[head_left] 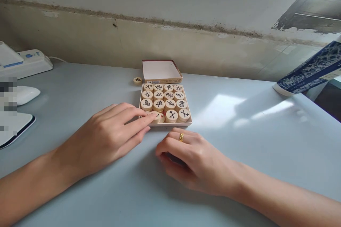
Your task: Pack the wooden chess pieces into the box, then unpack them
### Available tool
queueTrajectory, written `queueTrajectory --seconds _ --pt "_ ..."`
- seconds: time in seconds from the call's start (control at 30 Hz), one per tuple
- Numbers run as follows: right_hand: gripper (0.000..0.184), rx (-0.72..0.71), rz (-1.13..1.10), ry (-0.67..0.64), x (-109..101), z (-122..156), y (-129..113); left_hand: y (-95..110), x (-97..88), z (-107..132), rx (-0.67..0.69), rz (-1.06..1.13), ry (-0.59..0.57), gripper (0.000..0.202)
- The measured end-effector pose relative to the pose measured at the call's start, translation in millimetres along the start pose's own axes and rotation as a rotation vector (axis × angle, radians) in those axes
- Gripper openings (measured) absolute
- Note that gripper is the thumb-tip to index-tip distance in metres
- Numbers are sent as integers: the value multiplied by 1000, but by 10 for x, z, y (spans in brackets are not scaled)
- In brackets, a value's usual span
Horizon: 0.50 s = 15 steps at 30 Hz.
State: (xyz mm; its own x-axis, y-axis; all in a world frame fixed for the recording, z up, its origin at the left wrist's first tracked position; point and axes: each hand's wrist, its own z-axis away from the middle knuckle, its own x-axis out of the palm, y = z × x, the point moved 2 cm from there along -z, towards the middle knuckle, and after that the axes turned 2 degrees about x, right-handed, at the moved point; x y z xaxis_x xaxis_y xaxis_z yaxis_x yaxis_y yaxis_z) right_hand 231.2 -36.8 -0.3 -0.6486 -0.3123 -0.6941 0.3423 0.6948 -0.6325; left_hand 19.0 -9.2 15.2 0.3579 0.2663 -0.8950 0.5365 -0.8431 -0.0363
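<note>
A shallow open box (176, 124) of round wooden Chinese chess pieces sits on the table, its upper pieces in rows with black characters. At the box's front-left corner, the fingers of my left hand (112, 131) are on a Chinese chess piece (156, 117). That piece sits a little askew, with red marking showing beside it on a lower piece. My fingers partly cover the corner. Just in front of the box rests my right hand (186, 156), closed, wearing a gold ring (181, 137); I see nothing between its thumb and index finger, and its palm is hidden.
Behind the box stands its lid (162, 81), with a loose chess piece (137, 81) to its left. A white power strip (34, 64) and a white mouse (28, 95) lie at the left. A blue patterned object (306, 69) leans at the right by the wall.
</note>
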Motion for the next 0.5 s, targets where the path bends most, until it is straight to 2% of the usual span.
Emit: queueTrajectory --seconds 0.13,0.5 --pt "16 0 8 -6 -5 -2 -5 6 25 -1 8 -54 -27 29" --pt "16 4 29 -40 18 -19 8 -18 82 29 6 20 -59 43"
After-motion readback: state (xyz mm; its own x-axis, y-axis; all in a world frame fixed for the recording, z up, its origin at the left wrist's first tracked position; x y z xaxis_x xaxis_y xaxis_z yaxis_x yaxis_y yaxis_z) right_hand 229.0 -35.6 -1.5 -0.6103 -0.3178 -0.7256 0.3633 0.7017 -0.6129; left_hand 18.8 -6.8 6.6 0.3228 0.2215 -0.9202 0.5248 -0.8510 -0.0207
